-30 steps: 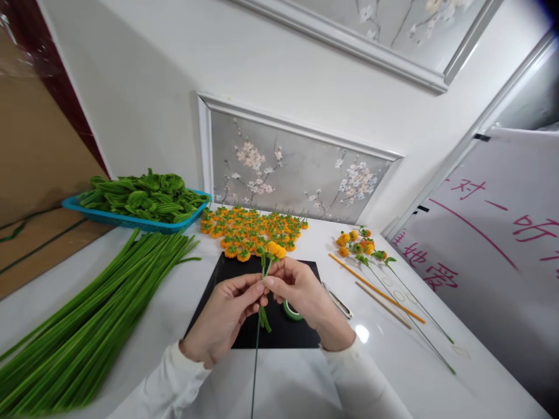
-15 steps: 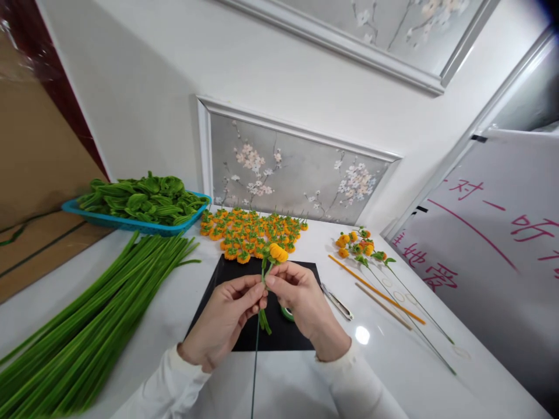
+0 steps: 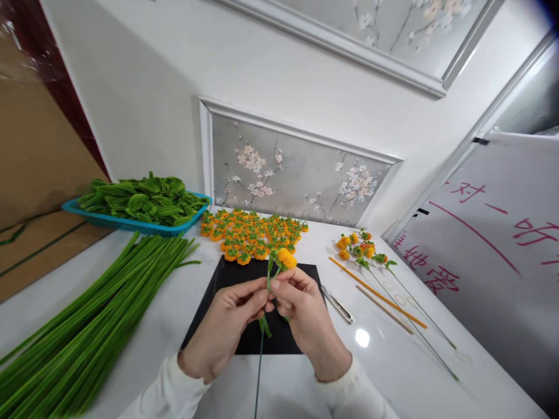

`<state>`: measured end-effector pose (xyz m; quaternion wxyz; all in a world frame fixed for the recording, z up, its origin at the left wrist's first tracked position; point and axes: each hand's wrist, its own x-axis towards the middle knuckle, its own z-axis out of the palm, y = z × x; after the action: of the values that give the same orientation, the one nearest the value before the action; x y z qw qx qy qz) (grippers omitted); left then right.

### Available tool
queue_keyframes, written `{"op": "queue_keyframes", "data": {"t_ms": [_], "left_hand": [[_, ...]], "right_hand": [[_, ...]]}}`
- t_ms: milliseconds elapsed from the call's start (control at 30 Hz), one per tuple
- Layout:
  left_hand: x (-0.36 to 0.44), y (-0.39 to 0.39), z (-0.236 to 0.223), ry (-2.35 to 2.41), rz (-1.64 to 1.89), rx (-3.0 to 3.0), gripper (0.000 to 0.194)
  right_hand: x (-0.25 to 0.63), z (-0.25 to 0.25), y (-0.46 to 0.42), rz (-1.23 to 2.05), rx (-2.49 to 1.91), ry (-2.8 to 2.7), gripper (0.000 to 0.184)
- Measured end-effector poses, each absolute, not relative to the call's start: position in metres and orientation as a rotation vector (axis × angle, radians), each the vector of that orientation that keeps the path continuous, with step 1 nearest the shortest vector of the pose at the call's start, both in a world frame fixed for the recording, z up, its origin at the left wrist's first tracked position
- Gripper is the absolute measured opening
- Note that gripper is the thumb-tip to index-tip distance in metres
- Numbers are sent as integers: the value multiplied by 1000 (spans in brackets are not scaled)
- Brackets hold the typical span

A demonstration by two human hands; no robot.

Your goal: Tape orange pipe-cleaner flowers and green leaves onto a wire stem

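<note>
Left hand [image 3: 233, 320] and right hand [image 3: 303, 311] nearly meet, fingertips pinched, wrists angled inward, both forearms sleeved in white.

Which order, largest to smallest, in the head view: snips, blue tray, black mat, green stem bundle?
1. Green stem bundle
2. Blue tray, black mat: too close to rank, mat partly hidden
3. Snips

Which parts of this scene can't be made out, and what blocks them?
Head view:
Pinch point on the flower stem: behind fingers of the left hand and right hand.
Lower end of the dark wire: cut by the bottom edge.
Floor of the blue tray: under green pieces.
Pink writing: cut by the right edge.
</note>
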<state>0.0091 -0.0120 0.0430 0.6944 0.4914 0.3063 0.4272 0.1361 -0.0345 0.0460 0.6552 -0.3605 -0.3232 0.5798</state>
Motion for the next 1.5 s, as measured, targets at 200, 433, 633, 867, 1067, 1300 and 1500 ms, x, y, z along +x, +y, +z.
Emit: {"op": "queue_keyframes", "data": {"t_ms": [200,433,633,867,1067,1300,1500], "left_hand": [[7,-16,41,661,878,1020,24],[10,-20,45,672,910,1001,13],[10,-19,43,665,839,1086,19],[13,-23,45,697,788,1132,27],[16,-24,44,715,880,1180,28],[18,-24,38,704,932,1129,19],[16,-24,39,693,917,1173,25]], "right_hand": [[135,45,-37,1306,-822,-720,14],[134,45,-42,1278,-860,-629,17],[133,40,-44,1317,-780,-611,17],[131,37,-44,1244,-744,-654,14],[133,37,-42,1176,-824,-712,14],[133,38,-43,1250,-825,-688,13],[133,36,-44,1210,-834,-731,14]]}}
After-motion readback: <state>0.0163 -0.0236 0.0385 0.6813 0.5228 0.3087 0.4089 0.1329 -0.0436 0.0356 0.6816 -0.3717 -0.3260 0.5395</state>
